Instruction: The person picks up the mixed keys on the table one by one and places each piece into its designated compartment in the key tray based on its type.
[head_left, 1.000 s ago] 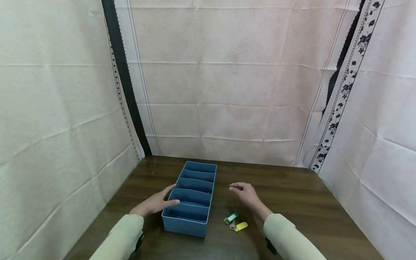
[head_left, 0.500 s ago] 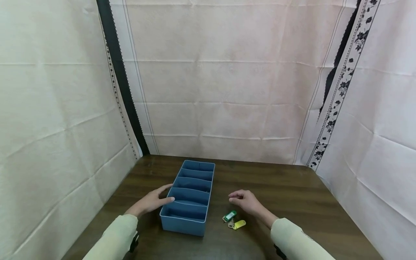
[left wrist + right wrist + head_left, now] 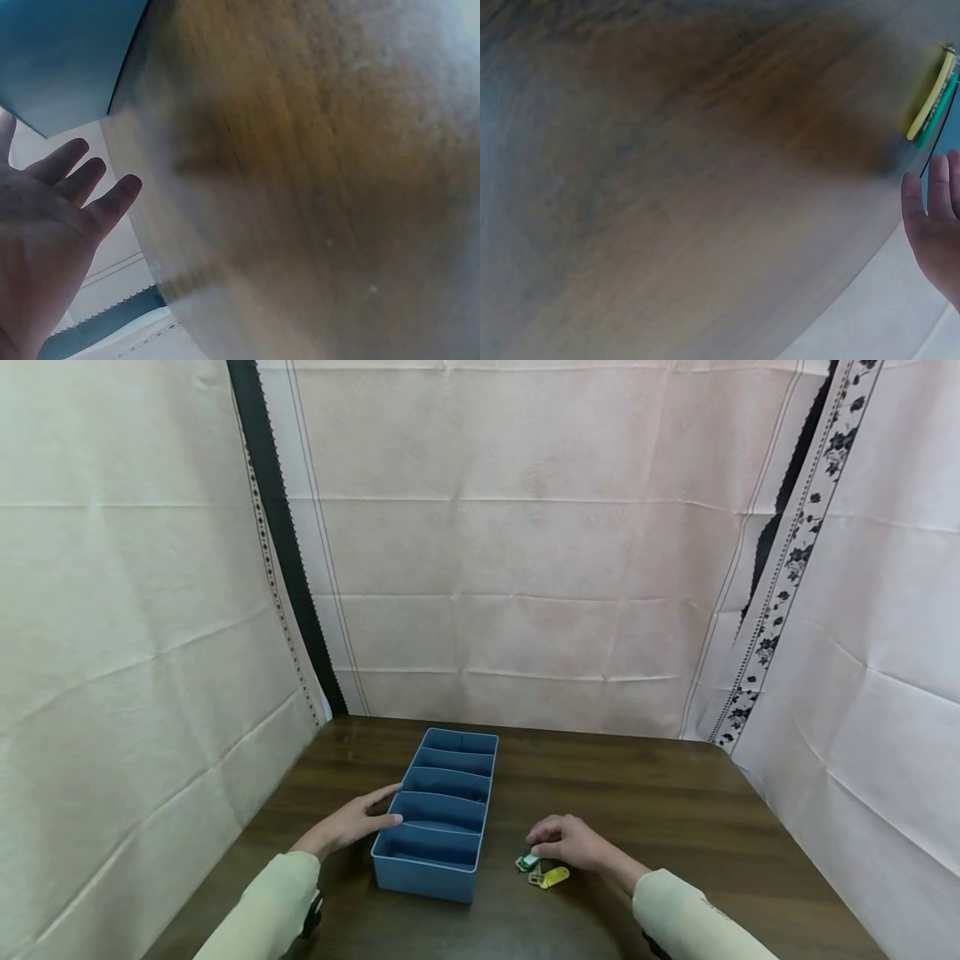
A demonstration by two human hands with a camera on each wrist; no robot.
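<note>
A blue divided organizer box (image 3: 426, 882) stands lengthwise on the table. Along its left side is my left hand (image 3: 347, 827), thumb at the rim and fingers spread outside; the left wrist view shows those fingers straight, beside the box wall (image 3: 64, 60). To the right of the box lie a green key tag (image 3: 528, 862) and a yellow key tag (image 3: 556, 877), with metal rings. Over the green tag hovers my right hand (image 3: 573, 845), thumb and fingertips at its upper edge; contact is unclear. In the right wrist view the yellow tag (image 3: 931, 96) lies just beyond the fingers.
The brown wooden table (image 3: 630, 793) has its far edge against a pale cloth backdrop (image 3: 495, 610). More cloth hangs at the left (image 3: 150, 652) and at the right (image 3: 862, 693). Several compartments divide the box.
My right hand has come down and nearer, from beyond the tags to the green one. My left hand shifted slightly outward along the box rim. Both tags lie in place.
</note>
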